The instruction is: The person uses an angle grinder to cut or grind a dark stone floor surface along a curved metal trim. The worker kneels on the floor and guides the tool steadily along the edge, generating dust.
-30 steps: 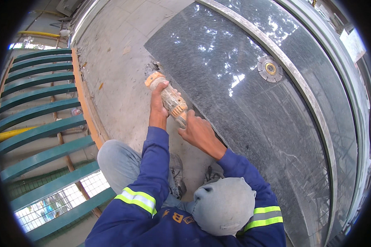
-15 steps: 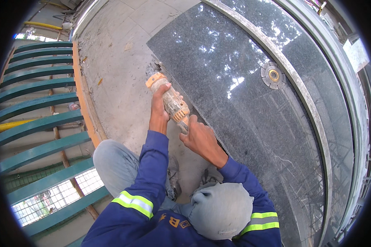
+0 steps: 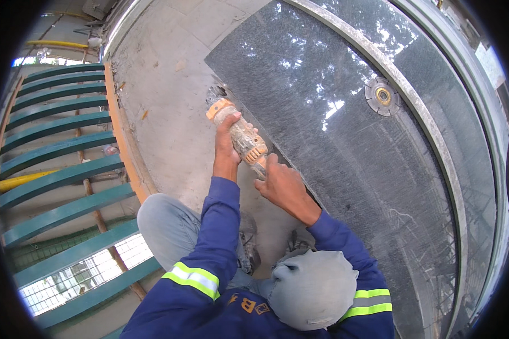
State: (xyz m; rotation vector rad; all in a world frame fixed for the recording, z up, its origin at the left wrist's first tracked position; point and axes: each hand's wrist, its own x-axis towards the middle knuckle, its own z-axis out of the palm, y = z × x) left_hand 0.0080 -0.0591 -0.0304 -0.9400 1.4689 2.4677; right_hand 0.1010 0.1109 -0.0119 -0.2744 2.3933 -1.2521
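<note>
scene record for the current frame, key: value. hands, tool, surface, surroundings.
left_hand: wrapped around the body of the power tool, bare
right_hand: gripping the tool's rear end, bare
tool_finish: orange and grey, dusty
tool_head: beside the stone slab's left edge; contact unclear
stone slab: dark, glossy, reflecting trees
disc: round, notched rim, gold-coloured centre, lying on the slab
floor: pale, dusty
far_left: slatted frame, green slats, orange edge

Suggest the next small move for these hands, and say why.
Perhaps ease the angle grinder slightly along the left edge of the dark polished slab: its head sits beside that edge, the left hand wraps its body, and the right hand its rear end, so both can steer it.
</note>
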